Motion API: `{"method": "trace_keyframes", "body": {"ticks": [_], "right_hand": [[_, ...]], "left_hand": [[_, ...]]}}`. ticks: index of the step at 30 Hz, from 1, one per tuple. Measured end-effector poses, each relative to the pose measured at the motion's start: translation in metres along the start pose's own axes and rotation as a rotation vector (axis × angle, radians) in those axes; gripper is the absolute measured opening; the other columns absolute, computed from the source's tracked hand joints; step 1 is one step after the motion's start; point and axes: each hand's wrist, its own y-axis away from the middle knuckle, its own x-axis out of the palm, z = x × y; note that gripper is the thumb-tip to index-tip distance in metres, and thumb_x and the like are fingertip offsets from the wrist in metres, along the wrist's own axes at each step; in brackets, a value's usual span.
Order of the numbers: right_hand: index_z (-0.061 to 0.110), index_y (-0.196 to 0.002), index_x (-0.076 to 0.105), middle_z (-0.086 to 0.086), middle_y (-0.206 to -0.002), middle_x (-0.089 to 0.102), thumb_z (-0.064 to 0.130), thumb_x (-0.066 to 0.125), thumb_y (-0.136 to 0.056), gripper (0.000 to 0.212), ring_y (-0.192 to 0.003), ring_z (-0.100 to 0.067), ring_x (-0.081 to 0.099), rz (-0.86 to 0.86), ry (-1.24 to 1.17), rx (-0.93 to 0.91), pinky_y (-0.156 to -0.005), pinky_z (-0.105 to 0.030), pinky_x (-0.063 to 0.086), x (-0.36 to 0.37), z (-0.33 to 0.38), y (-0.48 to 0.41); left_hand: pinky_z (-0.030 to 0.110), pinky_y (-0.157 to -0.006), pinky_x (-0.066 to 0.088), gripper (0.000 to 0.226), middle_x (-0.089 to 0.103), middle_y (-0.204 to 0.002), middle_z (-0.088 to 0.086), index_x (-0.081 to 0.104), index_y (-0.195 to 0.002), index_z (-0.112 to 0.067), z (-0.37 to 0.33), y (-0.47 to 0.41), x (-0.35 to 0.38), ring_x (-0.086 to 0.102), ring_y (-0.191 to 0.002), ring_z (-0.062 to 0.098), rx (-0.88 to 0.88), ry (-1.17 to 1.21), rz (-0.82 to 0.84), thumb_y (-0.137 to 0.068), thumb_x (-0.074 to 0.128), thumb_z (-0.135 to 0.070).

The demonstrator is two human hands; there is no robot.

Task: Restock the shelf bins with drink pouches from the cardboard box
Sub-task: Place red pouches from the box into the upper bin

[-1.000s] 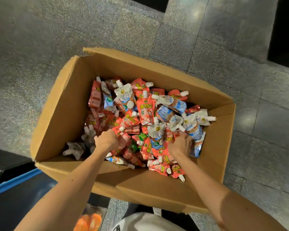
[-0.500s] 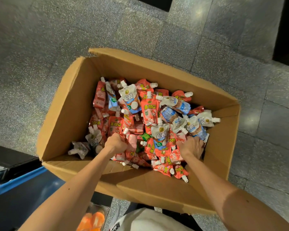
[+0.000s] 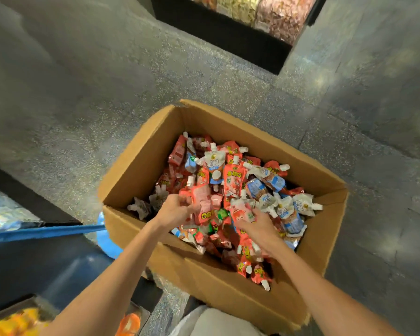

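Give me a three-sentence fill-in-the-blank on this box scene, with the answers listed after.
1. The left hand grips a ____ pouch, held above the others.
2. The pouches lie heaped in an open ____ box.
3. The pouch spouts carry ____ caps.
Missing words: red; cardboard; white.

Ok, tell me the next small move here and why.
Probably lift both hands straight up out of the cardboard box. The left hand grips a red pouch held above the pile, and the right hand appears to grip a second red pouch, so both look ready to carry away.
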Motion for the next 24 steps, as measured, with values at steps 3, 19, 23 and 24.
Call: {"method": "trace_keyframes", "body": {"ticks": [3, 19, 23, 24], "right_hand": [[0.013, -0.101, 0.056, -0.003, -0.094, 0.055, 0.043, 0.074, -0.082, 0.04, -0.084, -0.018, 0.055, -0.12, 0.089, -0.183, -0.063, -0.03, 0.043, 0.009, 0.035, -0.015], [-0.007, -0.122, 0.059, -0.016, -0.157, 0.026, 0.023, 0.065, -0.094, 0.042, -0.141, -0.04, 0.027, -0.32, 0.687, -0.372, -0.111, -0.052, 0.03, 0.051, 0.065, -0.068], [-0.015, -0.12, 0.057, -0.026, -0.147, 0.039, 0.008, 0.06, -0.093, 0.036, -0.134, -0.043, 0.038, -0.373, 0.629, -0.545, -0.109, -0.046, 0.033, 0.044, 0.058, -0.048], [-0.015, -0.12, 0.056, -0.028, -0.141, 0.044, 0.006, 0.059, -0.092, 0.035, -0.131, -0.043, 0.041, -0.379, 0.591, -0.561, -0.107, -0.046, 0.035, 0.041, 0.057, -0.039]], "left_hand": [[0.016, -0.045, 0.038, 0.028, 0.053, -0.06, 0.0, 0.061, -0.067, -0.009, 0.004, 0.023, -0.001, 0.045, -0.042, 0.001, -0.004, 0.102, -0.13, -0.092, 0.07, -0.018], [0.011, -0.041, 0.033, 0.03, 0.046, -0.04, -0.014, 0.055, -0.067, -0.006, 0.028, 0.133, 0.018, 0.042, -0.037, 0.0, 0.018, 0.624, -0.505, -0.094, 0.065, -0.008], [0.013, -0.043, 0.038, 0.03, 0.051, -0.048, -0.008, 0.055, -0.065, -0.008, 0.051, 0.165, 0.015, 0.047, -0.042, 0.002, 0.035, 0.704, -0.522, -0.094, 0.065, -0.01], [0.015, -0.048, 0.041, 0.029, 0.053, -0.053, -0.006, 0.057, -0.065, -0.01, 0.058, 0.172, 0.013, 0.05, -0.047, 0.004, 0.044, 0.73, -0.525, -0.093, 0.067, -0.011]]}}
